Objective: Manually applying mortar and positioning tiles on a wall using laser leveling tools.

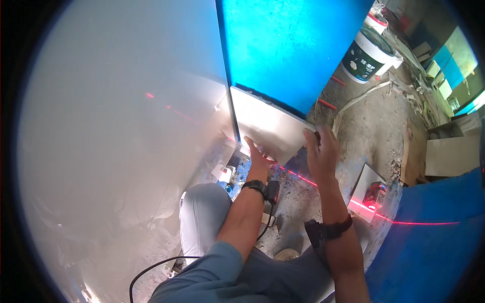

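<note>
A white rectangular tile (270,121) stands low against the blue wall (283,45), its left edge next to the corner with the glossy pale wall (126,126). My right hand (322,151) grips the tile's right edge, thumb on the front face and fingers behind. At the lower left edge is my left hand (258,159), its thumb up along the face and its other fingers partly hidden under the tile. A dark gap shows between the tile's top edge and the blue surface.
A laser level (375,194) on a pale board casts a red line across the floor and a blue surface (429,227) at right. Blue and white small pieces (227,174) lie by the left wall. Buckets (368,55), red sticks (327,104) and cardboard (452,156) stand or lie beyond.
</note>
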`<move>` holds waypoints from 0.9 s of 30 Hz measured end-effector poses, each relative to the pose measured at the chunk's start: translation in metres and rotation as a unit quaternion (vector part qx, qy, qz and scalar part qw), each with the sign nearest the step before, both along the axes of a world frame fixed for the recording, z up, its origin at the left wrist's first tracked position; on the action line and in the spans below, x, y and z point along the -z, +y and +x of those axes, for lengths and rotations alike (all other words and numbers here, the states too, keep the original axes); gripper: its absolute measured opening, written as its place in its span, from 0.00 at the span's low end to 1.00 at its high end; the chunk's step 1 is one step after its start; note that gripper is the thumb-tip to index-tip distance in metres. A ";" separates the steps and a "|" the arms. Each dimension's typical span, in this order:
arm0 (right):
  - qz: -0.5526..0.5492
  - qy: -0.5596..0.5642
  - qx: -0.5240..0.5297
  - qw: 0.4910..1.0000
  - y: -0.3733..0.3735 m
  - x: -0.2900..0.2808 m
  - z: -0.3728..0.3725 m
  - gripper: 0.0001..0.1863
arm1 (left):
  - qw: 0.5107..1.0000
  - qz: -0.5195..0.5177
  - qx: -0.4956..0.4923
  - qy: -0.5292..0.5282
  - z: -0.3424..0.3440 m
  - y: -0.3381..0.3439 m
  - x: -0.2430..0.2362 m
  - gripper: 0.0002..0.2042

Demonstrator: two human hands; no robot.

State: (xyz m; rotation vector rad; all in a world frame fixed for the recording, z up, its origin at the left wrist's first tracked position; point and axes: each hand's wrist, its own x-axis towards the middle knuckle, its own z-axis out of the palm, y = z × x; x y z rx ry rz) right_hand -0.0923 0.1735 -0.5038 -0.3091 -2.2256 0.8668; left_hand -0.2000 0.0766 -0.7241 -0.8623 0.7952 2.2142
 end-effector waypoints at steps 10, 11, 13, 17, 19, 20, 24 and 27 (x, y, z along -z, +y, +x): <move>0.029 0.001 0.006 1.000 0.007 0.016 -0.005 0.14 | 1.000 0.004 0.016 0.019 -0.008 -0.006 0.007 0.53; -0.007 0.001 -0.002 1.000 0.004 0.015 -0.005 0.14 | 1.000 0.007 0.016 0.018 -0.009 -0.007 0.008 0.53; -0.044 -0.002 -0.011 0.999 0.000 0.011 -0.005 0.14 | 1.000 0.010 0.015 0.016 -0.011 -0.010 0.011 0.53; -0.011 -0.010 0.000 1.000 0.003 0.014 -0.006 0.14 | 1.000 -0.001 0.011 0.009 -0.013 -0.007 0.013 0.52; 0.046 0.015 0.005 0.999 0.004 0.016 -0.006 0.14 | 1.000 -0.006 0.008 0.008 -0.012 -0.007 0.012 0.52; 0.011 -0.004 0.011 1.000 0.003 0.016 -0.005 0.14 | 1.000 -0.003 0.012 0.008 -0.011 -0.006 0.012 0.52; -0.036 -0.020 0.017 0.999 -0.001 0.015 -0.007 0.14 | 1.000 -0.003 0.015 0.001 -0.018 -0.009 0.017 0.52; 0.046 -0.010 0.027 0.999 0.005 0.023 -0.008 0.14 | 1.000 -0.019 -0.004 0.000 -0.020 -0.009 0.018 0.52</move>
